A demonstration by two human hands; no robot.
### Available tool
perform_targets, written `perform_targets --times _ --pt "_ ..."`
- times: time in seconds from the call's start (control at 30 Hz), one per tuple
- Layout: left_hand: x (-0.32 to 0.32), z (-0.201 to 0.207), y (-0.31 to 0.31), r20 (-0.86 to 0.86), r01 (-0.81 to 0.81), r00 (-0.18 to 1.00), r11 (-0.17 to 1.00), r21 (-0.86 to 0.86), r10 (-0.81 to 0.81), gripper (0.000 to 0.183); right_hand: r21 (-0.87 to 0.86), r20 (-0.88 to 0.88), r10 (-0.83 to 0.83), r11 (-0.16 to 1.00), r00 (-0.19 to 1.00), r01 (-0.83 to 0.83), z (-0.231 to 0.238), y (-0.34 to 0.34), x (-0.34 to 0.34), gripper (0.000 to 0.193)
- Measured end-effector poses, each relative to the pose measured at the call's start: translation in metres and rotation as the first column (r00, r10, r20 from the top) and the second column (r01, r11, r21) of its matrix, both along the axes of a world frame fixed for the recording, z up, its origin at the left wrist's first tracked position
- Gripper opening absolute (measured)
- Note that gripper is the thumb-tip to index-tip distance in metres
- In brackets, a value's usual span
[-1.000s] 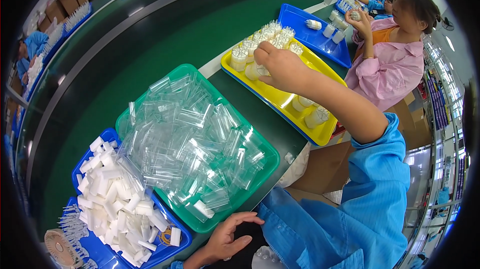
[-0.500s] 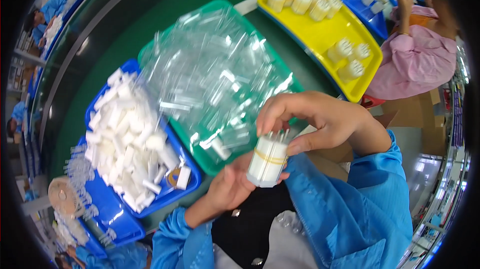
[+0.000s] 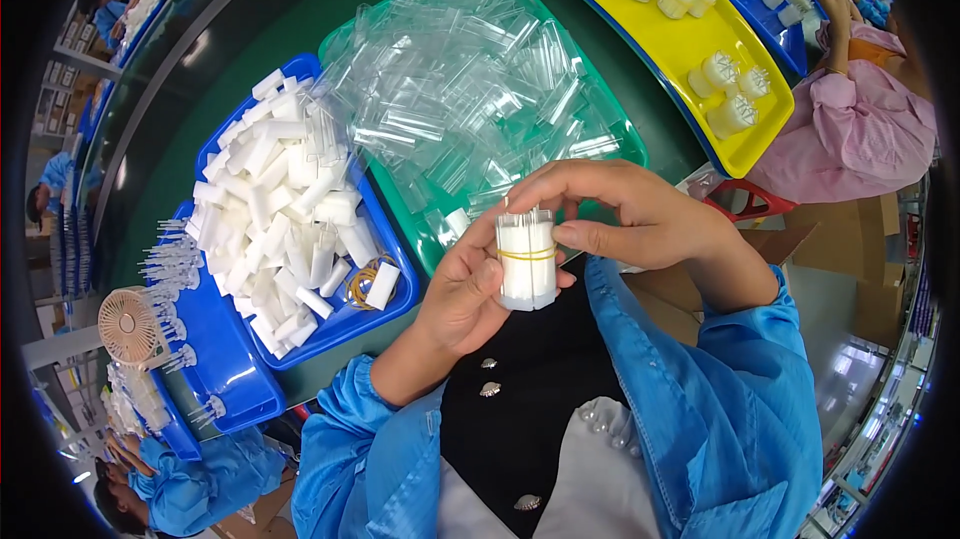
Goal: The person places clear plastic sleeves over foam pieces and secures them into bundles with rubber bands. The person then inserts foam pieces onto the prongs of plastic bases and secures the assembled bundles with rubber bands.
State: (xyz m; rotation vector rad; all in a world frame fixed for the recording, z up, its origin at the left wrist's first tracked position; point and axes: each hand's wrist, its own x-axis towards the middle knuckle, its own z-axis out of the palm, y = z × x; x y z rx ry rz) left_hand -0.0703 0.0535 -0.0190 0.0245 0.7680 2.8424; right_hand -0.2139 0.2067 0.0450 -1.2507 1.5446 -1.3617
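Note:
In front of my chest is a white cylindrical bundle (image 3: 527, 277), nearly upright, with a yellow rubber band round its middle. Clear plastic shows at its upper rim, and thin prongs stick up there. My left hand (image 3: 463, 289) is closed round its left side, with fingertips showing at the right behind it. From the right, my right hand (image 3: 630, 219) pinches at the top, thumb against the upper right side and fingers bent over the rim. What exactly the right fingertips grip is partly hidden.
A green tray (image 3: 610, 104) of clear plastic pieces lies ahead. Left of it, a blue tray (image 3: 400, 289) holds white blocks and rubber bands (image 3: 365, 284). Similar bundles stand on a yellow tray (image 3: 660, 34) at far right. A small fan (image 3: 130, 327) and a co-worker in pink (image 3: 850, 129) flank the bench.
The view has shifted, so the trays appear higher. The bundle has gone from tilted to nearly upright, and my left hand now wraps it more closely. My right fingers stay at its top.

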Motion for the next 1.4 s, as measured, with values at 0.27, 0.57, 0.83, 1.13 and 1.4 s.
perform_targets --times 0.27,0.57,0.83,1.13,1.4 --pt "-0.002 -0.002 0.005 -0.016 -0.072 0.997 0.997 -0.033 0.071 0.080 -0.077 -0.058 -0.044 0.996 0.997 0.040 -0.007 0.001 0.006 0.031" --pt "-0.004 0.009 0.005 0.112 -0.132 0.982 0.977 -0.167 0.152 0.099 0.059 -0.105 -0.054 0.996 0.993 0.061 0.004 -0.001 0.007 0.035" --pt "0.005 0.003 0.002 -0.028 -0.044 0.999 0.997 -0.063 0.042 0.082 -0.046 -0.312 -0.162 0.987 0.936 0.156 0.023 0.007 0.001 0.039" --pt "0.064 0.050 -0.060 -0.653 -0.555 0.724 -0.377 -0.742 0.220 0.058 -0.486 -0.856 -0.465 0.572 -0.227 0.661 0.046 0.058 -0.111 0.034" --pt "0.071 0.029 -0.094 -0.560 -0.058 0.701 -0.747 -0.662 0.442 0.075 -0.024 -0.972 -0.211 0.513 0.100 0.858 0.033 0.061 -0.137 0.028"
